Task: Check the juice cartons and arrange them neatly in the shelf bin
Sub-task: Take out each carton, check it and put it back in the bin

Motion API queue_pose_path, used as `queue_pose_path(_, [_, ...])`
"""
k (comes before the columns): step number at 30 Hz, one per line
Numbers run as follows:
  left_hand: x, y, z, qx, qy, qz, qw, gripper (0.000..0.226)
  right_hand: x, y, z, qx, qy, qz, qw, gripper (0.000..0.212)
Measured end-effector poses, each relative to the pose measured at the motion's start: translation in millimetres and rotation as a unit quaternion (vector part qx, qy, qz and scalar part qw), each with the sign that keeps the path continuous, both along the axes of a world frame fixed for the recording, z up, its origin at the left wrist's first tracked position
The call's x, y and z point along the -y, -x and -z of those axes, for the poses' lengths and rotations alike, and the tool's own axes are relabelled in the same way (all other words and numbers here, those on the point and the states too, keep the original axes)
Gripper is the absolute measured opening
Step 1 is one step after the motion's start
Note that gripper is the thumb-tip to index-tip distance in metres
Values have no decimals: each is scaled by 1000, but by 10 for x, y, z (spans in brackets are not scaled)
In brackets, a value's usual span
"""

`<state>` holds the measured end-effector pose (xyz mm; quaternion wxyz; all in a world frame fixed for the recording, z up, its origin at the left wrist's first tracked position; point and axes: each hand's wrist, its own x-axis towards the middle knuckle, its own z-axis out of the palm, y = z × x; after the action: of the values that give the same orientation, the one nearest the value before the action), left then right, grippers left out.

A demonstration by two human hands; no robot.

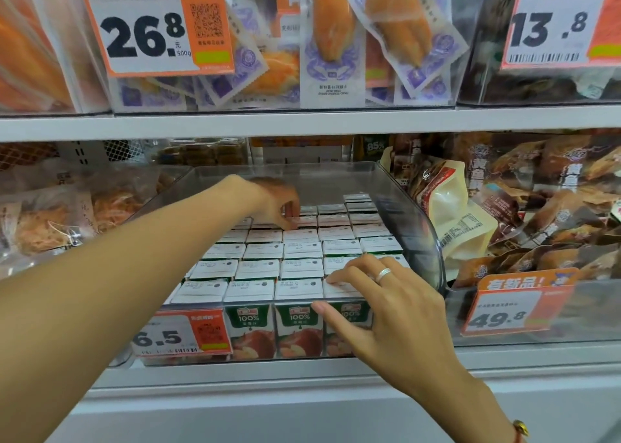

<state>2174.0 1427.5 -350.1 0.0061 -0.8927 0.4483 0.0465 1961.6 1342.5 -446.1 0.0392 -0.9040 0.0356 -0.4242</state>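
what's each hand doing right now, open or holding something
Left hand: fingers curled down, pinching the top of a juice carton in a back row.
Right hand: open, fingers resting on the front-row cartons, gripping nothing.

Your juice cartons (299, 268) stand in rows inside the shelf bin (420, 227). Left of the bin lie wrapped snacks (50, 221); right of it, pouches (524, 214).

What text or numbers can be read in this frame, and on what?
"26.8", "500g": orange price tag, upper left.
"13.8": price tag, upper right.
"49.8": tag by the snack pouches.
"6.5": tag on the shelf bin.
"100%": juice cartons.
Chinese lines, carton-top print: too blurred.
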Motion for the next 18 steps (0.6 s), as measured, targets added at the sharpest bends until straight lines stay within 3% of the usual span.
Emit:
queue_pose_path(6, [-24,-86,124,-20,33,3,999,41,29,-5,7,-18,10,-1,1000,37])
queue_pose_path(12, [-158,-201,227,-28,134,3,991,48,48,-15,9,-34,24,-2,999,39])
queue_pose_path(16, [-280,-10,229,-107,317,-20,942,40,44,6,-18,-51,22,1,998,38])
queue_pose_path(18, [-378,168,221,-92,388,-31,917,34,21,25,-61,-76,7,3,997,39])
